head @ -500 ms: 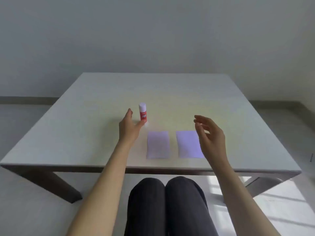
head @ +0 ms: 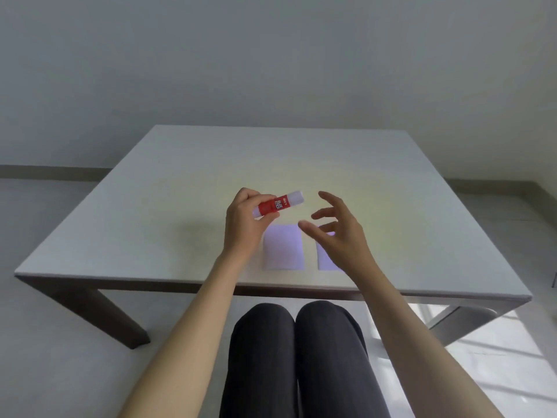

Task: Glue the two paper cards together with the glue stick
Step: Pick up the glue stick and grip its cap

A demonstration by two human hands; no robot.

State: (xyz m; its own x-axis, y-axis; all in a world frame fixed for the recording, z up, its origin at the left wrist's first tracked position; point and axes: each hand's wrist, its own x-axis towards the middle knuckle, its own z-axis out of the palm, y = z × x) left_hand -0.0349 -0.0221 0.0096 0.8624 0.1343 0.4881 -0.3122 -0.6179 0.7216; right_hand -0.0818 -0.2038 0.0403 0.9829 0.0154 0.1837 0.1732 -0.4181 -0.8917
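My left hand [head: 245, 220] holds the red glue stick [head: 278, 204] in the air, tilted almost level, its white cap pointing right. My right hand [head: 339, 232] hovers just right of the cap with fingers spread and nothing in it. Two pale lilac paper cards lie flat near the table's front edge: the left card [head: 283, 251] is fully in sight below the glue stick, while the right card [head: 327, 259] is partly hidden under my right hand and wrist. A narrow gap separates the cards.
The pale table [head: 150, 212] has its front edge close to my knees [head: 297, 336]. A wall stands behind the far edge, and floor shows on both sides.
My left hand has closed on the glue stick, lifted it off the table and tipped it sideways. My right hand has moved left towards the cap, over the right card.
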